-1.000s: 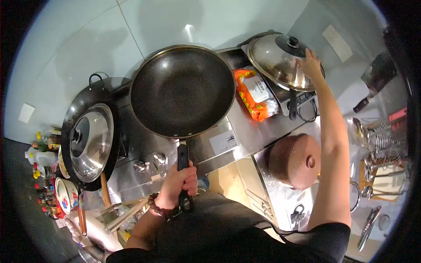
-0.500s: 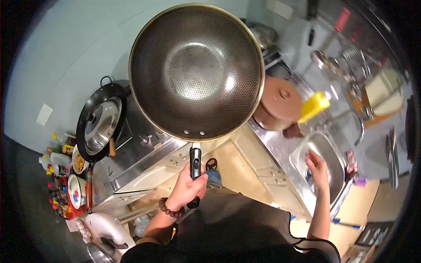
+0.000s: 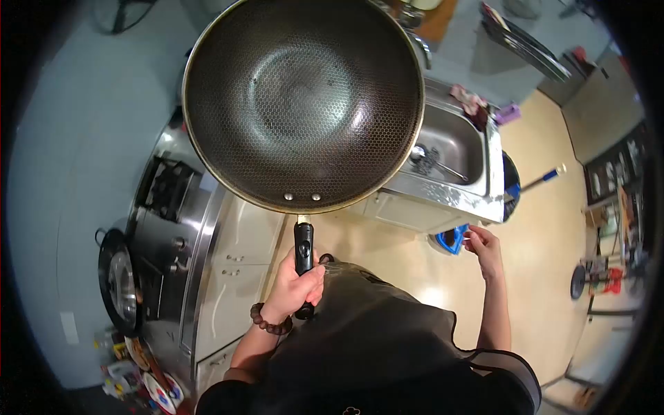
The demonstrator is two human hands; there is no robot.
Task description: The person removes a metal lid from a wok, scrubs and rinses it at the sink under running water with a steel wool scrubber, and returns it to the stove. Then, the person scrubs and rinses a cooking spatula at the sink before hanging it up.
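A large dark wok [image 3: 304, 111] with a honeycomb-textured inside is held up in front of me, its bowl facing me. My left hand [image 3: 299, 280], wearing a beaded bracelet, is wrapped round its black handle [image 3: 303, 249]. Off to the right, my right hand [image 3: 484, 250] hangs in the air with slightly bent fingers apart, holding nothing. From this angle it appears beside a blue-rimmed bin [image 3: 453, 239] on the floor. The wok hides part of the counter and wall behind it.
A metal sink [image 3: 453, 149] holding a ladle-like utensil lies right of the wok. On the left are a gas stove [image 3: 166, 187] and another black wok [image 3: 111, 277] with a lid. A blue-handled pole [image 3: 543, 180] sticks out past the sink counter's end.
My view has turned right, bringing the sink and floor nearer the middle. The wok stays in my left hand and has moved along with me. My right hand is lower in view.
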